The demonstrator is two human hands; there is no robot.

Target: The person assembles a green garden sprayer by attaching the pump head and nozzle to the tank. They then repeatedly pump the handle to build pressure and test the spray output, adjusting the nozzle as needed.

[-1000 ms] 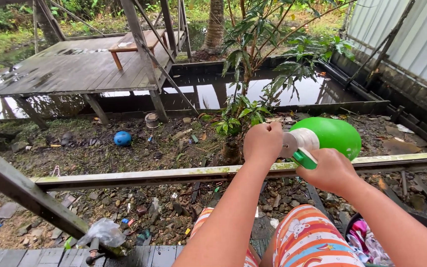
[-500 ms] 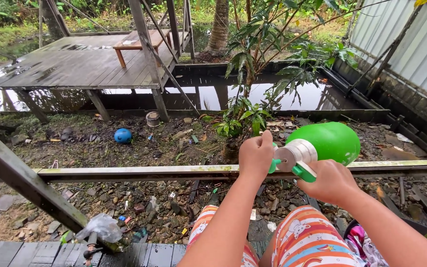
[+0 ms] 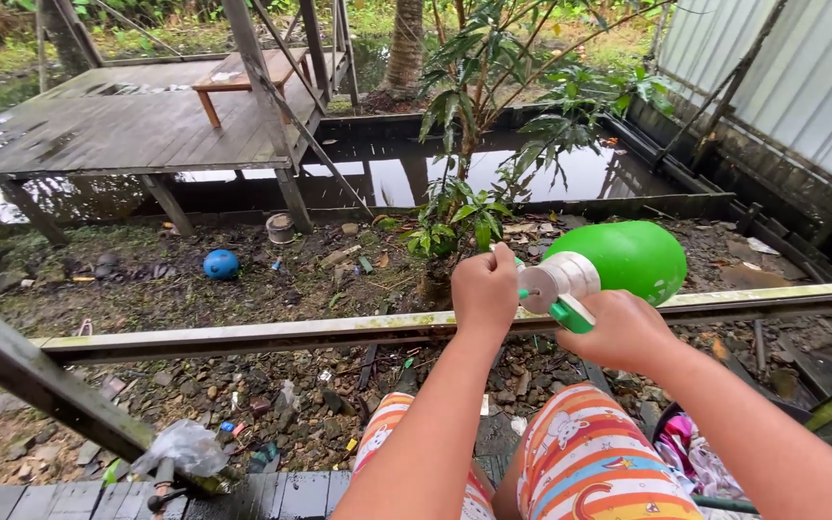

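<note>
Held right of centre over a far horizontal metal rail (image 3: 243, 335), the rounded green plastic spray bottle (image 3: 623, 258) looks light, stiff and smooth. The right hand (image 3: 618, 329) is wrapped around its neck, the surest hold. The left hand (image 3: 485, 289) is closed tight on its small grey nozzle cap (image 3: 556, 282).

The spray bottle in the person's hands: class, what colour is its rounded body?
Bright green spray bottle, with a white collar; the head view shows it best.

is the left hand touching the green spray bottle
Touching. The head view shows the left hand closed around the nozzle end of the green spray bottle, with no gap; the right hand grips its trigger.
</note>
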